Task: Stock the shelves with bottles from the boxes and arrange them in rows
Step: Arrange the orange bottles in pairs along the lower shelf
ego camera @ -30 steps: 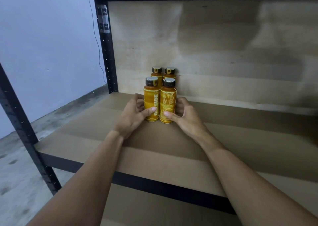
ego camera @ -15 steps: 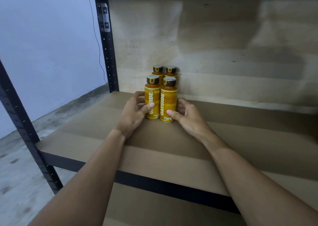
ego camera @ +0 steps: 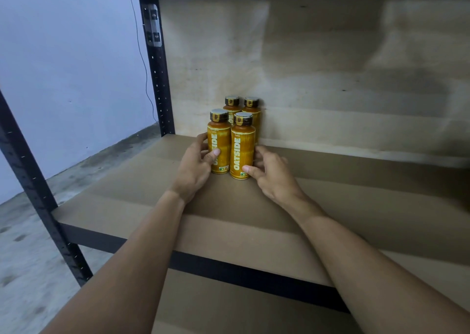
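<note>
Four small bottles stood upright in a tight two-by-two block toward the back left of the brown shelf (ego camera: pixel 330 206), their long axes vertical and caps pointing up. Each had an amber-orange body, a yellow wrap label and a dark brown cap with a pale top and a small gold mark on its side. The front left bottle (ego camera: pixel 219 140) and front right bottle (ego camera: pixel 243 148) touched side by side, and both showed "OATSIDE" in white letters running up the label, facing the camera (the small print above it and the badges near the base were too fine to read). The rear left bottle (ego camera: pixel 232 104) and rear right bottle (ego camera: pixel 252 108) sat just behind them, close against the pale back panel (ego camera: pixel 305 66), not far from the black perforated post (ego camera: pixel 159 79). The left hand (ego camera: pixel 195 168) gripped the front left bottle, thumb across its label and fingers curled round its left side. The right hand (ego camera: pixel 272 173) held the front right bottle low down, thumb tip on the label's bottom edge and fingers curled behind its right side.
</note>
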